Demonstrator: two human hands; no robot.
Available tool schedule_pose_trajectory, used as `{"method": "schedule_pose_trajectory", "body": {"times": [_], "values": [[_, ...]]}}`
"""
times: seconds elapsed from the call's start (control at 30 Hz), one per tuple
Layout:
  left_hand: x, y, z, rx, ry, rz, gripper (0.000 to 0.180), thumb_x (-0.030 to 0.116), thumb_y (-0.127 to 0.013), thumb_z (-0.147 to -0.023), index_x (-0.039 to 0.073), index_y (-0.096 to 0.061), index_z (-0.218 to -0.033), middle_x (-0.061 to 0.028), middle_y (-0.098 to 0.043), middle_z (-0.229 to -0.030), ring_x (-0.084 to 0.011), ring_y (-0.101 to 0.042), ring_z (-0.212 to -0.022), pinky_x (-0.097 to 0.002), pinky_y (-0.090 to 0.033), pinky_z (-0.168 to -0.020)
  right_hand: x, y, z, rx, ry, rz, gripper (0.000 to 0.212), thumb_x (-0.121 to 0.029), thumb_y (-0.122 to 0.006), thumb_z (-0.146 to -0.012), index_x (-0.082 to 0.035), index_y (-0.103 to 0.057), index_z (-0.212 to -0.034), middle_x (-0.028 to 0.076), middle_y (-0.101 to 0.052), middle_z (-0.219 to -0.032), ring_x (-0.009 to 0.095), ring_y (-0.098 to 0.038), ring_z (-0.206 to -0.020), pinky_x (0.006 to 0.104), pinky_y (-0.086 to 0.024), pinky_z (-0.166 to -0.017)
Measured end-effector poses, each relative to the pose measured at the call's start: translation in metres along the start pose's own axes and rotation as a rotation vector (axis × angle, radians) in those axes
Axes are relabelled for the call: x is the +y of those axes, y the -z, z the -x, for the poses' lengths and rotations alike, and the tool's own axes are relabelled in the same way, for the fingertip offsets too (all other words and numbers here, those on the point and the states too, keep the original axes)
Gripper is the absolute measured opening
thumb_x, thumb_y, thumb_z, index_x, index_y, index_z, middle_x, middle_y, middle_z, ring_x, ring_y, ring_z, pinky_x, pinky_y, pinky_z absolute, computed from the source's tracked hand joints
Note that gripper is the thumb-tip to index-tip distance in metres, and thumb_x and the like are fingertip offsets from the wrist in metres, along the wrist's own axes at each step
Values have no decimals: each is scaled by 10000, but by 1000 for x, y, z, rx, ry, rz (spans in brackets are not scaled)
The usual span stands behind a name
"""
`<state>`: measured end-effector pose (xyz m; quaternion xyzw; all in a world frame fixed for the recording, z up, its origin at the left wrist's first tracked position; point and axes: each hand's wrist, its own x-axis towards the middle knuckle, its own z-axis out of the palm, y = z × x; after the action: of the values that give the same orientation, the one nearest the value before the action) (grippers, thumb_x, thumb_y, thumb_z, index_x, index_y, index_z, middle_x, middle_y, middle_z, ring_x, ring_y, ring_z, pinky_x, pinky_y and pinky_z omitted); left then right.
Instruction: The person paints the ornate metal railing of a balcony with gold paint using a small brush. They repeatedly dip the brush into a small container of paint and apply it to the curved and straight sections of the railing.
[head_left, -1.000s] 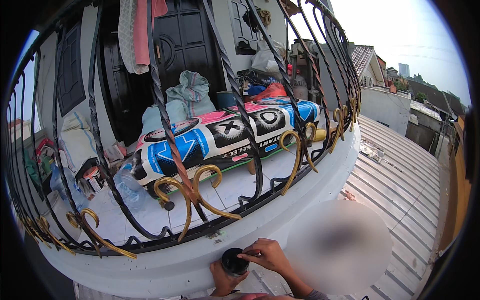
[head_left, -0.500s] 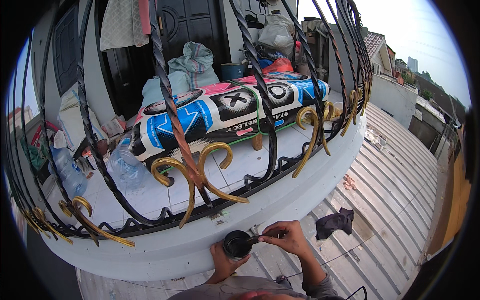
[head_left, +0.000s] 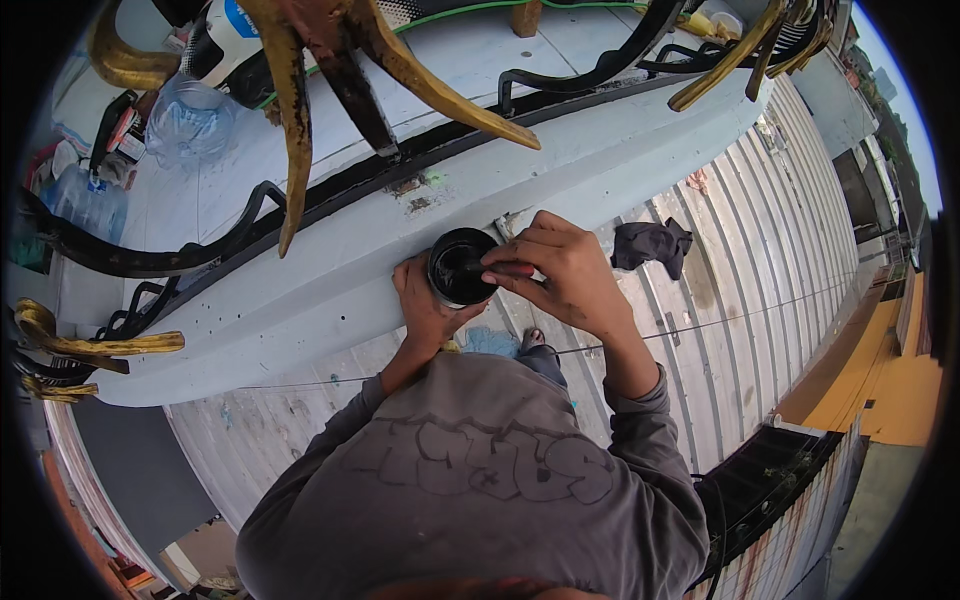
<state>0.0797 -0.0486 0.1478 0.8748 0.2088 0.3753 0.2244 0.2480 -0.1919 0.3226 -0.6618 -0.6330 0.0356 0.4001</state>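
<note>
My left hand [head_left: 425,312] is wrapped round a small can [head_left: 452,245] with a black inside, held upright against the edge of the pale ledge [head_left: 330,285]. The fingers of my right hand [head_left: 568,272] pinch the red handle of a paintbrush [head_left: 514,270]. Its dark end reaches into the can, where the bristles cannot be made out against the black. Just beyond both hands rises the metal railing [head_left: 590,82], black with gold-coloured curled pieces [head_left: 465,100].
Clear plastic bottles [head_left: 190,120] stand on the white tiles behind the railing. A dark cloth [head_left: 652,247] lies on the corrugated roof [head_left: 740,340] to my right. A thin cable [head_left: 700,315] crosses that roof. My sandalled foot [head_left: 537,338] shows below the can.
My view has tipped down, so the can, hands and ledge sit higher in the picture and my shirt shows. The brush's dark end is now deeper over the can, with my right hand closer to it.
</note>
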Motion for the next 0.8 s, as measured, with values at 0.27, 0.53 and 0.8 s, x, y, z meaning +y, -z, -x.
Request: {"method": "schedule_pose_trajectory", "body": {"times": [0.27,0.53,0.8], "values": [[1,-1,-3,60,-86,-74,925,566,-902,-653,-21,-547,-1272,-158,-558,-1183,-399,-496,-1133,-528,-422,-966,-2,-10,-17,-169,74,147,144,-237,-762,-838,-141,-781,-944,-4,-678,-792,208,-576,-857,349,-525,-665],[5,5,-3,48,-18,40,909,480,-953,-600,3,-561,-1267,-151,-553,-1200,-396,-469,-1167,-530,-400,-972,-2,-30,-22,-210,144,332,133,-225,-766,-796,-164,-774,-914,-33,-682,-802,195,-580,-881,344,-553,-664],[4,3,-4,27,-2,25,964,402,-992,-569,4,-518,-1307,-148,-552,-1228,-393,-460,-1183,-524,-394,-987,-13,4,-16,-85,150,255,149,-234,-806,-813,-146,-764,-925,-37,-661,-776,186,-570,-773,315,-517,-602]]}}
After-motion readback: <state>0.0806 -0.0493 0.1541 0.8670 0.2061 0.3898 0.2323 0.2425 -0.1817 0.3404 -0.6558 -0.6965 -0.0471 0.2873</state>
